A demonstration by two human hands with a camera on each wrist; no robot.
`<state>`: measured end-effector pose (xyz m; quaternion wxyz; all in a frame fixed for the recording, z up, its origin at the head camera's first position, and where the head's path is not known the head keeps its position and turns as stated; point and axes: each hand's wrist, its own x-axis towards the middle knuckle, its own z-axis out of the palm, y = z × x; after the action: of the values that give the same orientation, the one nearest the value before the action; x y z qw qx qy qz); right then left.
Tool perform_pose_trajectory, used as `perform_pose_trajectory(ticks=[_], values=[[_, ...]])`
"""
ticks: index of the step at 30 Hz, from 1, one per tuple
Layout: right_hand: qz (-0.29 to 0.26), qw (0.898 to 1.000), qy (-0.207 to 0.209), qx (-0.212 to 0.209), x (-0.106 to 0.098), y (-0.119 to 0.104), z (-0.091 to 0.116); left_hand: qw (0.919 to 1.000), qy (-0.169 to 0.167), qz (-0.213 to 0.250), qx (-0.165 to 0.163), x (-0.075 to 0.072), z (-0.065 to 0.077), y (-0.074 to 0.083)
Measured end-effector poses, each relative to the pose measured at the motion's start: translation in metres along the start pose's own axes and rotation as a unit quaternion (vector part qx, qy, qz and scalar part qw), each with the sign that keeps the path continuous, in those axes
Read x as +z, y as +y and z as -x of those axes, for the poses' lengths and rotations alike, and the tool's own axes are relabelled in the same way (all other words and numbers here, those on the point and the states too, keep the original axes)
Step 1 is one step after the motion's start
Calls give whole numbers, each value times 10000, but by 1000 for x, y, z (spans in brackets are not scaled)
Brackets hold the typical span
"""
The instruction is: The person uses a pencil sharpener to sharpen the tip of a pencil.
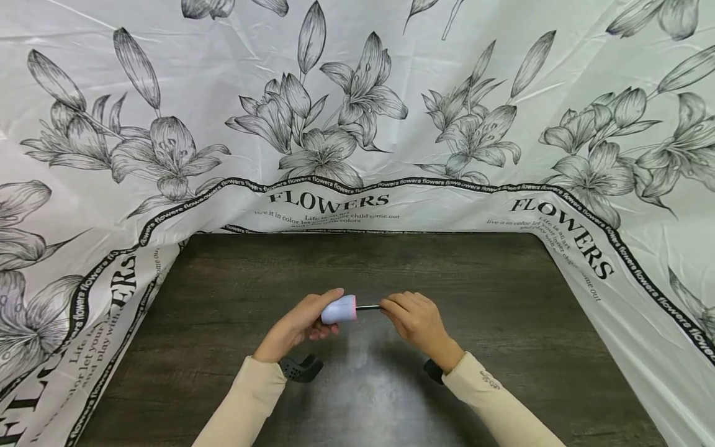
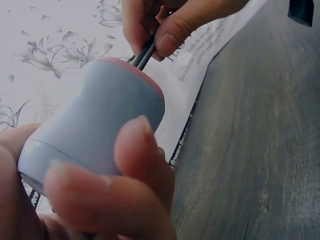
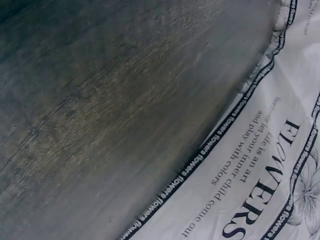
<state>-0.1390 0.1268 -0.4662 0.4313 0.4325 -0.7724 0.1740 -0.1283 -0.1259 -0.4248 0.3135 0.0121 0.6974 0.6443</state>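
Well, a smooth, pale blue, plastic-looking tub [image 1: 337,310] meets a thin, black, shiny stick [image 1: 367,307]

I can see the tub held over the middle of the table [image 1: 363,261]. It is round and fat at the ends and dips in a bit at its waist. A soft pink rim [image 1: 354,307] goes round the end that faces right. The stick is straight and goes in at that end, so its far tip is hidden.

The left hand [image 1: 304,316] has its fingers bent round the tub, covering part of its side. The right hand [image 1: 418,318] pinches the stick with thumb and finger close together, hiding its other end.

The table is dark and flat, with streaky wood lines and a shiny patch. Behind it and at its sides hangs a white, wrinkly cloth [image 1: 447,208] with black lilies and big letters saying FLOWERS. Cream sleeves [image 1: 246,397] cover both arms, and a black band [image 1: 304,369] sits by the left wrist.
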Motion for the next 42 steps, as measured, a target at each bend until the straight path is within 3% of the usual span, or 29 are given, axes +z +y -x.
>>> perform_pose_trajectory(ticks=[3,7,11,13,15,16,19,21,22,23,25,26,28,31,33,36,39,42], values=[[-50,9999,141,13,2,1,1,9998,40,-64,193,0,-2,0],[-379,9986,32,379,-1,1,0,9960,99,-252,854,0,-7,-2],[-847,9916,-309,928,-5,-1,-4,9841,301,-655,1623,-1,-10,-8],[-1134,9826,-668,1309,-8,-3,-7,9759,437,-876,1951,0,-11,-12],[-1587,9616,-1256,1852,-12,-3,-11,9685,554,-1011,2208,3,-10,-17],[-1873,9446,-1596,2171,-14,-2,-13,9653,615,-1070,2303,5,-10,-19],[-2673,8780,-2571,3025,-20,2,-21,9570,805,-1222,2506,11,-10,-25],[-3098,8367,-3010,3367,-22,6,-24,9537,904,-1245,2584,14,-10,-29],[-3211,8249,-3143,3429,-23,8,-26,9518,952,-1260,2631,15,-10,-30],[-3241,8210,-3210,3432,-23,9,-26,9493,1010,-1288,2684,15,-10,-31],[-3100,8332,-3167,3307,-21,9,-27,9456,1111,-1284,2777,15,-10,-30],[-2912,8495,-3071,3151,-20,9,-27,9452,1137,-1236,2799,15,-10,-29],[-2386,8921,-2729,2697,-16,6,-24,9470,1146,-1141,2777,12,-10,-27],[-1436,9533,-2023,1725,-10,2,-18,9603,1041,-805,2458,8,-10,-21],[-807,9784,-1573,1073,-7,2,-14,9699,992,-625,2135,6,-10,-17],[175,9956,-894,236,-5,2,-10,9832,871,-183,1591,2,-9,-11],[814,9959,-219,-324,-4,3,-8,9918,572,297,1106,0,-7,-6],[997,9924,280,-660,-3,3,-7,9947,197,683,749,-1,-6,-4]])
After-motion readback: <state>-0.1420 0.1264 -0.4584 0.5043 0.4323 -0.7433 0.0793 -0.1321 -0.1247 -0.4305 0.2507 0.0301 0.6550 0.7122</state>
